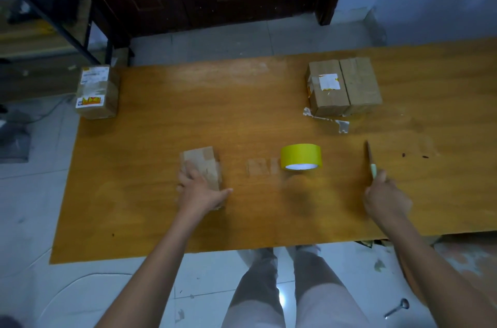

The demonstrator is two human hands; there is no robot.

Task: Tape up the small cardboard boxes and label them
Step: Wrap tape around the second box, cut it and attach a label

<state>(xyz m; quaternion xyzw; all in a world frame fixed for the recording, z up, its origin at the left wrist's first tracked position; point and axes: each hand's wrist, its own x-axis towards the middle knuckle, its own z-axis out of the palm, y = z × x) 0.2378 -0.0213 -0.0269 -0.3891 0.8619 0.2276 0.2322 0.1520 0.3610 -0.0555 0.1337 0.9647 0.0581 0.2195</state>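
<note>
We observe the left hand lying on top of a small cardboard box, fingers curled over its left edge and thumb stretched out to the right along its near end. The box sits left of centre on the wooden table, its long axis running from us toward the far edge, slightly tilted; we see no label on it, and motion blur hides any fine marking.

The right hand grips a knife by its pale green handle, fingers wrapped round it; the blade points away from us, tip toward the far edge.

Between the hands stands a roll of yellow tape, resting on its flat side, well apart from both.

At the far right, two cardboard boxes touch side by side; the left one bears a white sticker with yellow edges, writing unreadable. Torn white scraps lie just in front of them. At the far left corner a taped box carries a white shipping label and a yellow-and-red printed mark; we cannot read either.
</note>
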